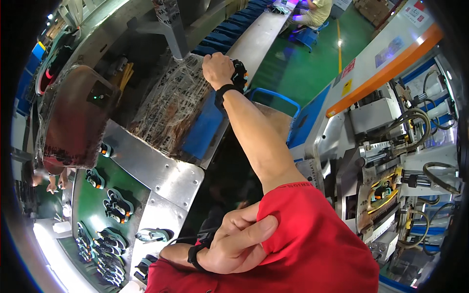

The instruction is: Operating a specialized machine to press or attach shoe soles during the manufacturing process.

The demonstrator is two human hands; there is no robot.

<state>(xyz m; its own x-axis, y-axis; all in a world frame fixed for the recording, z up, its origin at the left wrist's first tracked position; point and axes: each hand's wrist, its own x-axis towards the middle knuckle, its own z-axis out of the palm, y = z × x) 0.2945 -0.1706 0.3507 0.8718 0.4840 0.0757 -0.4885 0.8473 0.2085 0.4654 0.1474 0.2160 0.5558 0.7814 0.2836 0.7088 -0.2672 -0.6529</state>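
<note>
Here's the dark shoe (239, 74), far and near the middle, on the right of the wrapped block (168, 105), with orange flecks showing. The right hand (218, 71) is right there beside it, arm at full stretch, fingers curled over; whether they grip the shoe, I cannot tell. Nearer in, the left hand (237, 241) crosses over to the red sleeve (298, 215), thumb laid against the cloth, fingers bent; no telling if they pinch it. Beyond the shoe runs a pale belt (261, 36), with a seated person (316, 13) on a blue stool at its far right. Over to the left, a metal table (168, 178) bears a lone pale shoe (152, 235), and more shoes (118, 205) stand in rows beyond it. Right side: a big machine (373, 115), all hoses and cylinders.
</note>
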